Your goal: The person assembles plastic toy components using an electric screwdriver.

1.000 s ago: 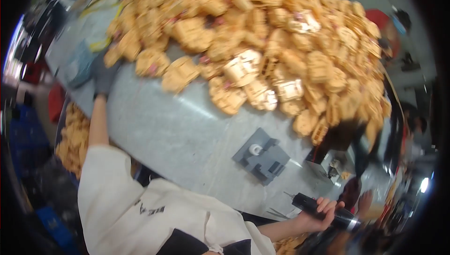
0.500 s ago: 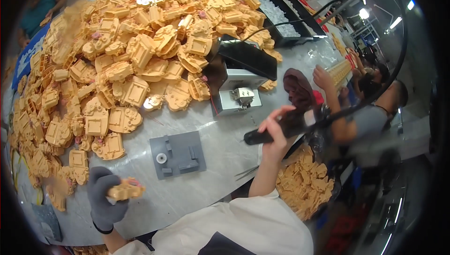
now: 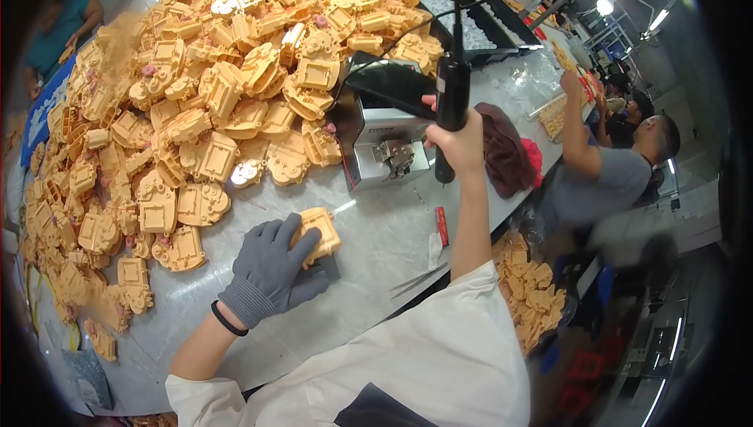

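My left hand (image 3: 271,270), in a grey glove, grips a yellow plastic casing (image 3: 323,231) by its edge. The casing sits over the flat grey fixture (image 3: 332,268), most of which the hand and casing hide. Whether the casing rests on the fixture I cannot tell. Bare fingers of my right hand (image 3: 463,145) wrap round a black electric screwdriver (image 3: 452,94), held upright with its cable rising from the top. Its lower end is beside a silver and black box-shaped machine (image 3: 388,133) with a metal block on its front.
A big heap of yellow casings (image 3: 235,90) covers the left and far table. Black trays (image 3: 494,47) of pale small parts stand behind. Tweezers (image 3: 420,282), a small red item (image 3: 441,227) and a dark red cloth (image 3: 502,152) lie at right. Co-workers sit beyond; a bag of yellow parts (image 3: 529,286) stands below.
My left hand has carried the casing right, from the table's left side to over the fixture. My right hand has raised the screwdriver away and turned it from lying sideways to upright beside the machine.
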A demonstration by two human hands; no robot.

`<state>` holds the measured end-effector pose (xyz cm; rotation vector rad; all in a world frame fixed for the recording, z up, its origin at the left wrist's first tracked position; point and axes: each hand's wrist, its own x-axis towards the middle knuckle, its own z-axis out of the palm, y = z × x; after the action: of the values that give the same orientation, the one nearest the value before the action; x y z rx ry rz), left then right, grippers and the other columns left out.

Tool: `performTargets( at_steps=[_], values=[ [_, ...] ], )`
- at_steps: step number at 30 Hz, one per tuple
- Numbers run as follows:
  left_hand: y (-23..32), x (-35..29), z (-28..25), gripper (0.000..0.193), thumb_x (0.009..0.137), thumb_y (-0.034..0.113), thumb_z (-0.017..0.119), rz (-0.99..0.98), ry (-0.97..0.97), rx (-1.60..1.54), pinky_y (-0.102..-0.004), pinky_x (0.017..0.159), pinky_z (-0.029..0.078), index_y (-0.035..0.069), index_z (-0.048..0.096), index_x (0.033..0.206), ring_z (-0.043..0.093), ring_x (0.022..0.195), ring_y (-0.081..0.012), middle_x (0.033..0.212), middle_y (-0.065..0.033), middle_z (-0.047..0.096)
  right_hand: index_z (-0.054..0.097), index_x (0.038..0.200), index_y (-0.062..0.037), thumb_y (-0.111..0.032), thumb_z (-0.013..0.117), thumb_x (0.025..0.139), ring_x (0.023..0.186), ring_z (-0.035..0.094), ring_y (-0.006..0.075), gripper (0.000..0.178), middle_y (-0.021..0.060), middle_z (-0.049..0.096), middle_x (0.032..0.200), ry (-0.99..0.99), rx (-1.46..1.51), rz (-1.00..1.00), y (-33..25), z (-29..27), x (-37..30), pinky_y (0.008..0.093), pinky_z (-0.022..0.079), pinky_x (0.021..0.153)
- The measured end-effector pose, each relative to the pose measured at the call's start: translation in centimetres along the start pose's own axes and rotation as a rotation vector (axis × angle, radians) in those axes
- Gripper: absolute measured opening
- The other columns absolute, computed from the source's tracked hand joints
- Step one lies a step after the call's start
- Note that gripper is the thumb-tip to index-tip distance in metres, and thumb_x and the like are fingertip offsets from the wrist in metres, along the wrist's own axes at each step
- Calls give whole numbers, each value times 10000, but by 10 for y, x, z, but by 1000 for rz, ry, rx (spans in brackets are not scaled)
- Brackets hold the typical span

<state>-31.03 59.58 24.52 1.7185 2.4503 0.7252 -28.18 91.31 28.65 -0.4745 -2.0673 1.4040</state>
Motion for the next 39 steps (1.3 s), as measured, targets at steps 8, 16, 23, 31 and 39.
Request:
performTargets(
  at_steps=[8,16,23,31,39],
  values=[
    [-18,4,18,523,603,342,716,-127,49,-110,-417,856,380,66,494,988,501,1008,-317,1089,-195,496,569,978,59,55,549,583,525,557,103,395,119,655,945,52,-7,-104,-3,6,-9,240,457,493],
    [6,-14,-24,607,535,234,731,-36,190,-100,-386,795,385,95,497,1077,532,928,-256,1058,-110,516,455,954,9,92,549,638,511,561,104,340,295,555,1056,-5,337,-154,-39,-8,-80,213,473,528],
    [-11,-19,4,750,551,294,751,-95,-7,95,-445,942,352,114,461,1219,448,1061,-328,1131,-148,457,444,985,0,85,541,616,557,600,161,391,338,566,938,-9,419,-86,-32,1,-108,237,471,545],
    [-17,-28,16,756,571,283,770,-105,-2,-59,-452,960,361,120,451,1237,442,1096,-341,1169,-147,447,444,1017,3,63,575,626,528,573,151,417,292,583,949,1,520,-4,-19,7,-116,256,474,555],
    [-10,-5,10,766,560,338,767,-69,-63,86,-440,946,355,124,456,1226,450,1079,-298,1147,-131,463,429,1026,-17,41,592,639,494,543,165,425,242,591,887,12,570,-11,-12,5,-120,264,460,528]
  ],
)
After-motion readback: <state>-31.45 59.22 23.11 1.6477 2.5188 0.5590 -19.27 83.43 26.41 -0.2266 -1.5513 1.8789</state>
